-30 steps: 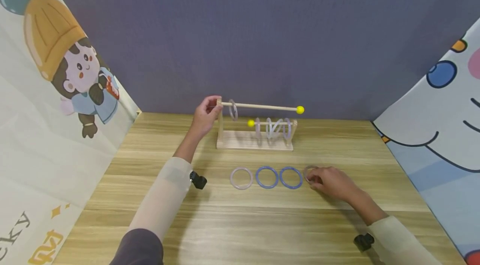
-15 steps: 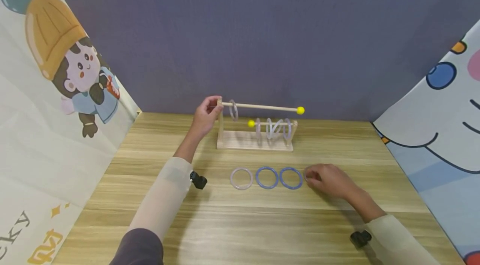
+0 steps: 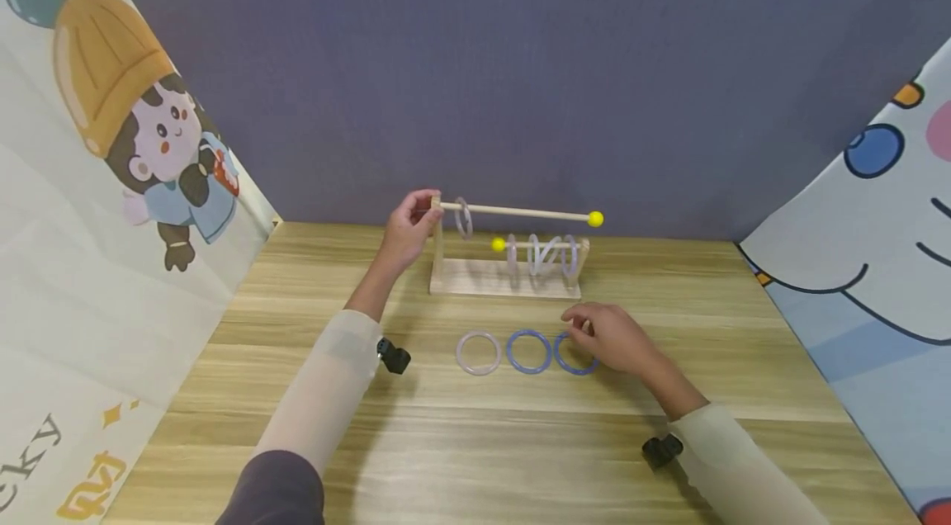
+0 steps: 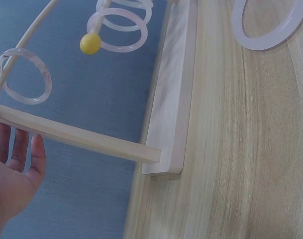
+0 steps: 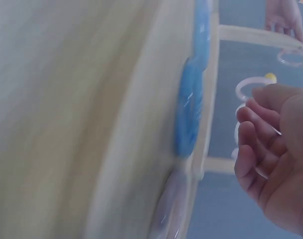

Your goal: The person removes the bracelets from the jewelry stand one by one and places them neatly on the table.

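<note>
My left hand (image 3: 409, 229) grips the top of the left upright of a wooden ring stand (image 3: 483, 278). One translucent ring (image 3: 469, 226) hangs on the stand's upper rod near that hand. The lower rod carries several pale and lilac rings. My right hand (image 3: 607, 335) hovers over the table with loosely curled fingers and nothing visible in them. It partly covers a blue ring (image 3: 558, 361) in the head view. Beyond that lie another blue ring (image 3: 509, 353) and a pale pink ring (image 3: 458, 353). A lilac ring (image 5: 170, 209) lies at the row's end in the right wrist view.
Yellow balls cap the free ends of the upper rod (image 3: 595, 219) and lower rod (image 3: 498, 244). A dark wall panel (image 3: 505, 79) rises behind the wood-grain table (image 3: 475, 442). Printed cartoon sheets stand at the left and right sides.
My right hand has left the ring at the row's right end and moved left and away from me, over the nearest blue ring. The left hand stays on the stand.
</note>
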Available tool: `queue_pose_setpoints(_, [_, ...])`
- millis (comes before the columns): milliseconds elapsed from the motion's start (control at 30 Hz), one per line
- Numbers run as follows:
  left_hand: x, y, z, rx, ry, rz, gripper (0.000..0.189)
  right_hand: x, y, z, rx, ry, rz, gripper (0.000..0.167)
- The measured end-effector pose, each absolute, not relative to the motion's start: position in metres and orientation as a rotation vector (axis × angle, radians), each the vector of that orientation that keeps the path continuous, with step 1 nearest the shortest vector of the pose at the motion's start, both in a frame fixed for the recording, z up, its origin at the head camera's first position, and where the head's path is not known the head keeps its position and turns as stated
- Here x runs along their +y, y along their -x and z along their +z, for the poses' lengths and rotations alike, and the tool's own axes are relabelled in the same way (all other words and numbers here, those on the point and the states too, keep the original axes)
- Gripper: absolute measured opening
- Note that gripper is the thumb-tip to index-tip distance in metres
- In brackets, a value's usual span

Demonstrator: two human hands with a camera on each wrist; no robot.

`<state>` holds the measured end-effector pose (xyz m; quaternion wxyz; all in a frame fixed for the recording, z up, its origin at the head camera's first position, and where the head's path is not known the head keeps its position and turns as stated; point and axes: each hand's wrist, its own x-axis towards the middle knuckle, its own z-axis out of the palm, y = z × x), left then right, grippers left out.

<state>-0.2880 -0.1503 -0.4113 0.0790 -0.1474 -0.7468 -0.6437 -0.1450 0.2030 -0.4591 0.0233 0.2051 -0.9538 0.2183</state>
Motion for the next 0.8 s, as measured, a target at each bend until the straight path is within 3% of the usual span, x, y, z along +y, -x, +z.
queue_pose_setpoints(800, [-0.151,0.287,-0.410,-2.252,0.443,-1.915,0.038,0.131,0.179,-0.437,-2.636,-0.463,1.091,0.026])
